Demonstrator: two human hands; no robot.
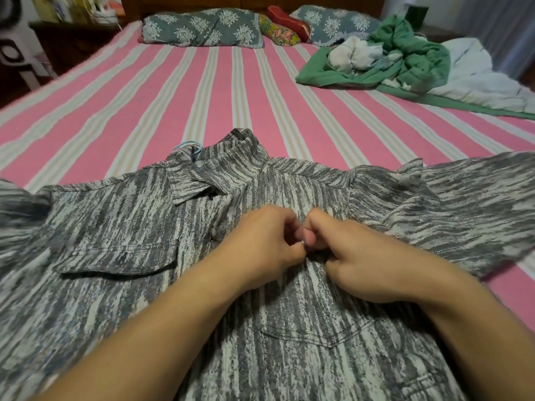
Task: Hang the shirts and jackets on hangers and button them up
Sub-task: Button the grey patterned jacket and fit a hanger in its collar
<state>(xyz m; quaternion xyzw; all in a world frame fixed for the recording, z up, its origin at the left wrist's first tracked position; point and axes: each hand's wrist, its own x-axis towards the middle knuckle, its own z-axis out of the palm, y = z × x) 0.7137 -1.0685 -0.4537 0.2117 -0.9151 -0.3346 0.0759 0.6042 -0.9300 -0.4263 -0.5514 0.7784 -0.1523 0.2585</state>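
Two pillows [202, 28] head pink-striped bed [173, 91]; green quilt [405, 62] right.

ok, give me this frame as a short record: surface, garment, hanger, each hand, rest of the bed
surface: bed with a pink striped sheet
garment: grey patterned shirt lying flat, front up, collar away from the camera
hanger: blue hook sticks out at the collar; rest hidden inside the shirt
left hand: pinches the shirt front at the middle
right hand: pinches the same spot, fingertips meeting the left
button state: hidden by fingers
rest: pillows at the head, clothes pile far right
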